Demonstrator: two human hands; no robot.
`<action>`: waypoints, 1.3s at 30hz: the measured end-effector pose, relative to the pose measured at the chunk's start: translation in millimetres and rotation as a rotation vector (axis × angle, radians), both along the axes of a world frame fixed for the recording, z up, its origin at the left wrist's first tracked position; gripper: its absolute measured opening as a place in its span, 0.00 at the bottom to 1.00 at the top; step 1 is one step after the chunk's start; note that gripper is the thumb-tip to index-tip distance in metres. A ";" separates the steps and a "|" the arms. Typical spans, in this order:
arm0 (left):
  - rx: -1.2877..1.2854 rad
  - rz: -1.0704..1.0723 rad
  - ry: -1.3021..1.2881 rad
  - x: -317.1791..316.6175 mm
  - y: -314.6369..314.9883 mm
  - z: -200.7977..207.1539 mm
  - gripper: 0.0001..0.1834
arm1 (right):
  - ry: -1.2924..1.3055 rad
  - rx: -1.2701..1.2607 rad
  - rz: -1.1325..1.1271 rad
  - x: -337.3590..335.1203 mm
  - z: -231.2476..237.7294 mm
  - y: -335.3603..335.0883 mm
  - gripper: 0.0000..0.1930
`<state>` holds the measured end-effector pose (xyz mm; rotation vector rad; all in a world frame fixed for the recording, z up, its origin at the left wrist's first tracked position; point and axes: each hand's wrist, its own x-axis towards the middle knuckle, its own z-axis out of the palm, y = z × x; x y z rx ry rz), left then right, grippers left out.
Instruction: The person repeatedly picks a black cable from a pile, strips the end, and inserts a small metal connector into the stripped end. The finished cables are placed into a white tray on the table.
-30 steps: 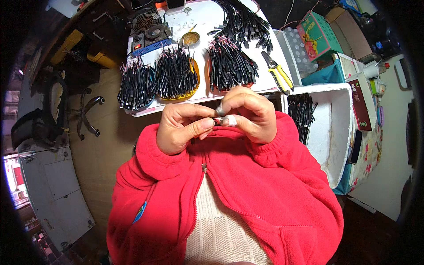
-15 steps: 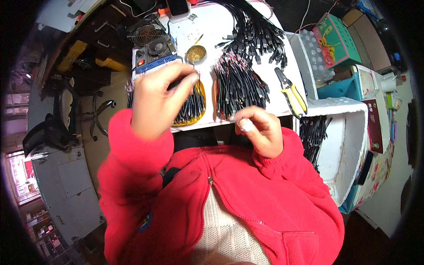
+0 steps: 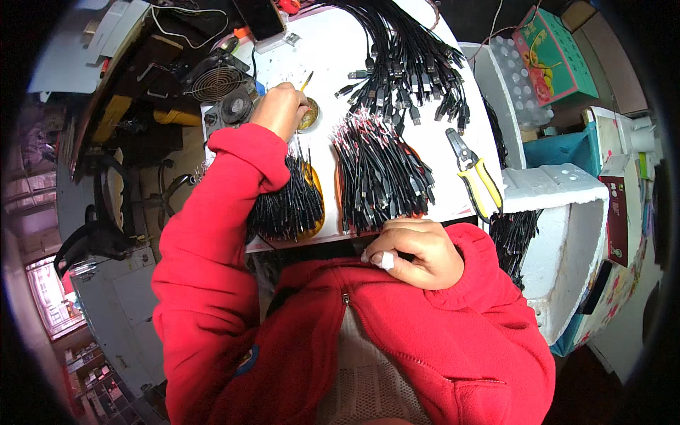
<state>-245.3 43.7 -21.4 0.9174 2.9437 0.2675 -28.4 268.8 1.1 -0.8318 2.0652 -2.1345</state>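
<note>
My left hand [image 3: 283, 110] reaches to the near-left rim of a small round tin [image 3: 309, 122] with brownish stuff inside. Its fingers are closed, and whatever they pinch is hidden. Below my left forearm lies a bundle of short black cables [image 3: 287, 205] in a yellow holder [image 3: 316, 188]. At the table's front edge my right hand [image 3: 421, 251] is curled, with a white wrap [image 3: 387, 260] on the thumb; anything in its fingers cannot be made out. Just beyond it sits another bundle of black cables [image 3: 382, 173] with stripped red and white wire ends.
Long black USB cables [image 3: 414, 71] spread over the far side of the white table [image 3: 322, 53]. Yellow-handled pliers [image 3: 474, 173] lie at the right, beside a white foam box [image 3: 567, 195] holding more cables. A small fan device [image 3: 237, 106] stands left.
My left hand has moved away from me, from above the left cable bundle to the tin. My right hand has dropped to the table's front edge. The view has shifted slightly.
</note>
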 end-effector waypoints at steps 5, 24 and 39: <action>0.035 -0.006 0.003 -3.5 4.4 -5.1 0.06 | -0.031 -0.023 0.027 -6.8 -6.3 1.1 0.04; 0.311 0.092 0.195 33.1 -48.2 49.8 0.08 | -0.071 0.075 0.003 8.4 6.1 -5.0 0.05; 0.002 0.220 0.226 -23.8 -122.2 17.8 0.06 | -0.123 0.190 0.032 10.3 15.1 -11.8 0.04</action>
